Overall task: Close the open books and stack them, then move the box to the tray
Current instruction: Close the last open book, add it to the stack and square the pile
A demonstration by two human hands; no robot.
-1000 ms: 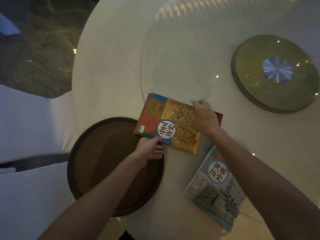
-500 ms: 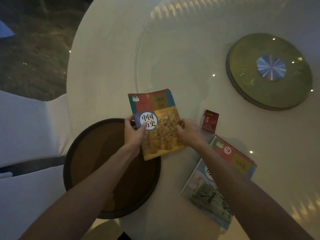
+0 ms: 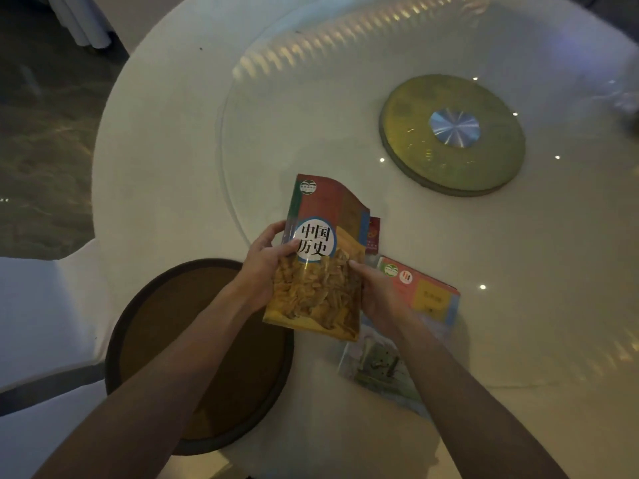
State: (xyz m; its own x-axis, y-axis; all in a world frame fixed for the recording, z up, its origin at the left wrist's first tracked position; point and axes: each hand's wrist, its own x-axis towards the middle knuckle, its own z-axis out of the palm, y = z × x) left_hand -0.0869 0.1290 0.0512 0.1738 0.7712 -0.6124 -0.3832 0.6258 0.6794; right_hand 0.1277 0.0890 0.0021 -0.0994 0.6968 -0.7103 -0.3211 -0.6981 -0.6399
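Both hands hold a closed orange book (image 3: pixel 321 271) with a blue-ringed white title circle, lifted off the table and tilted. My left hand (image 3: pixel 266 267) grips its left edge with the thumb on the cover; my right hand (image 3: pixel 377 295) grips its right edge. A second closed book (image 3: pixel 425 299), pink and blue, lies flat on the table to the right, partly hidden by my right forearm. A small dark red box (image 3: pixel 373 235) lies on the table, mostly hidden behind the held book. The round dark brown tray (image 3: pixel 145 323) sits at the table's near left edge.
The white round table (image 3: pixel 166 167) carries a glass turntable with a round olive-green hub (image 3: pixel 453 133) at the back right. A white-covered chair (image 3: pixel 34 323) stands at the left, beside the tray. Dark floor lies beyond the table's left edge.
The orange book has been lifted from the table, turned upright and carried right, toward the second book. Both hands now grip its sides, and it hides most of the red box.
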